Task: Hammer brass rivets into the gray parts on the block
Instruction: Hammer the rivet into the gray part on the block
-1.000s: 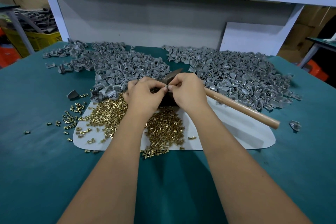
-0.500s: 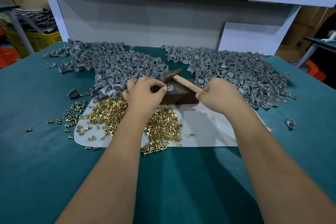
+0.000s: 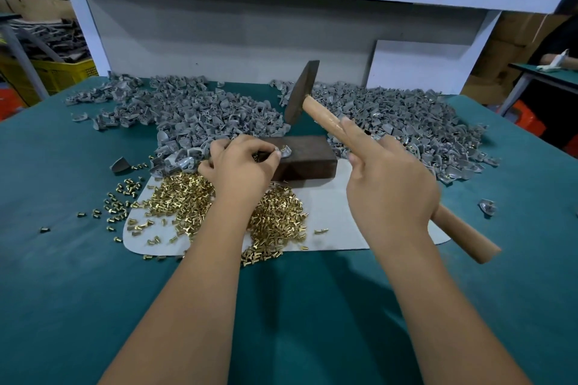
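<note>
The right hand is gripping the pale wooden handle of a hammer, its fingers curled round the shaft and the forefinger lying straight along it. The hammer's dark steel head is hanging raised above the far edge of the dark brown rectangular block, well clear of it. The left hand is resting at the block's left end, thumb and forefinger pinching a small gray curved part that is sitting on the block's top face; a brass rivet is showing in the part.

The block is standing on a white rounded mat laid on the teal-covered bench. A heap of small brass rivets is lying on the mat just in front of the block, partly under the left forearm, with stray ones scattered onto the bench to the left. Two large piles of gray parts are spreading across the bench behind the block, one on each side. A single gray part is lying apart near the right edge.
</note>
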